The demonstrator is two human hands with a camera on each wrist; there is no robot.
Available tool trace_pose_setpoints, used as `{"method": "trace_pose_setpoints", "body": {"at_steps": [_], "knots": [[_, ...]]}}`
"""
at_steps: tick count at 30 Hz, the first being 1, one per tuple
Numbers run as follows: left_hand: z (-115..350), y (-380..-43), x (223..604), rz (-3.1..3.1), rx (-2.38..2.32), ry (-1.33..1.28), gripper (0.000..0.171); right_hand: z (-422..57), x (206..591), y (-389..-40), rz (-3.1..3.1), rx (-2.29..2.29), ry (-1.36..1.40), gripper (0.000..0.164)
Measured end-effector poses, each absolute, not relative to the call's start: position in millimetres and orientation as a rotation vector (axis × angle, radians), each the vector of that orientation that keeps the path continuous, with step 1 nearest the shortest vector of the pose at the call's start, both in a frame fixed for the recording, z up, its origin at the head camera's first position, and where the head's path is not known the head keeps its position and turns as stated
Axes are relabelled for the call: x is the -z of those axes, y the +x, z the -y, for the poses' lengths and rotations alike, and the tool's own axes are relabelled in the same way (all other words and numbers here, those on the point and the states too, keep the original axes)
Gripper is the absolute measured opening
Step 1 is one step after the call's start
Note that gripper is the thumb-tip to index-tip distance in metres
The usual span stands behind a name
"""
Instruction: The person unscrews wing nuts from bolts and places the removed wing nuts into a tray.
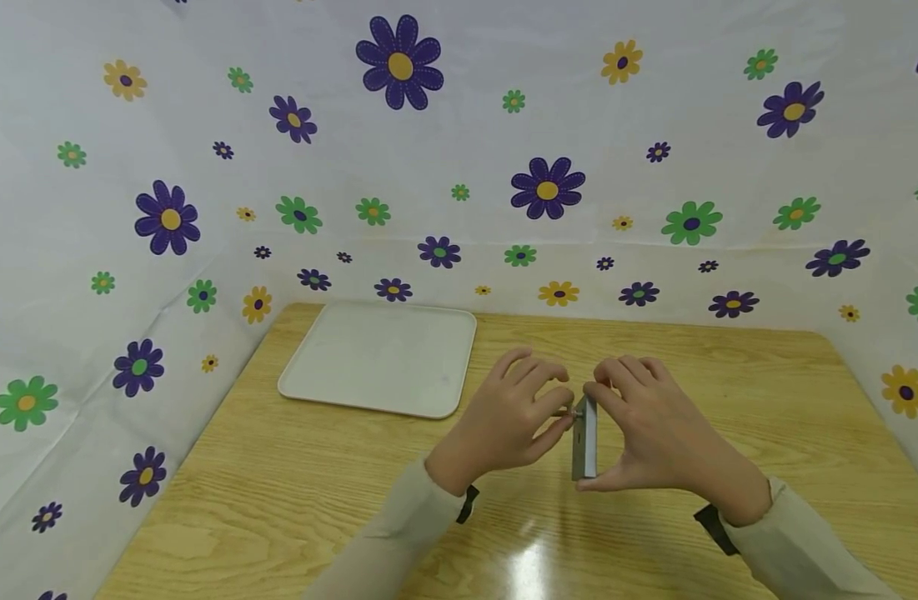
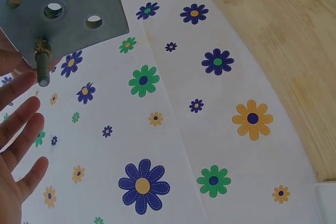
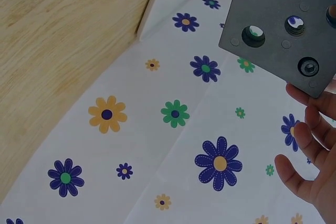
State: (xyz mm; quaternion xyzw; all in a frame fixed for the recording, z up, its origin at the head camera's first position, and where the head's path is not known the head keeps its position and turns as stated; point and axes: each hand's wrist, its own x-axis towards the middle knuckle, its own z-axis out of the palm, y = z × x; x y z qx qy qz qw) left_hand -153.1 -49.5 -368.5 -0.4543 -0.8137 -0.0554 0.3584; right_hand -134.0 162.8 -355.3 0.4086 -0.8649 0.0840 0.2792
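Observation:
My right hand (image 1: 654, 425) holds a square metal plate (image 1: 589, 442) on edge above the table, fingertips at its top edge and thumb under its bottom edge. Several round holes pierce the plate, and a bolt (image 2: 43, 72) passes through one corner. Its socket head (image 3: 308, 67) shows on the right-facing side. A brass-coloured nut (image 2: 42, 48) sits on the bolt's thread close to the plate. From the left, my left hand (image 1: 504, 417) brings thumb and index finger together around the bolt's end; the other fingers are spread. The thumb's contact is hidden in the left wrist view.
A white tray (image 1: 383, 358) lies at the back left of the wooden table (image 1: 278, 492). A white cloth printed with flowers (image 1: 459, 125) stands as a wall behind and at both sides of the table.

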Motion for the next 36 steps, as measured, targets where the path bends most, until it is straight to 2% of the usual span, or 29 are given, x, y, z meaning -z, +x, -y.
{"method": "trace_pose_setpoints", "body": {"at_steps": [15, 36], "knots": [[48.5, -151.6, 374.4, 2.176, 0.080, -1.211, 0.028, -163.3, 355.0, -133.7, 2.323, -0.221, 1.098, 0.092], [48.4, -156.6, 371.5, 2.048, 0.124, -1.149, 0.012, -163.1, 354.4, -133.7, 2.315, -0.218, 1.115, 0.090]]}}
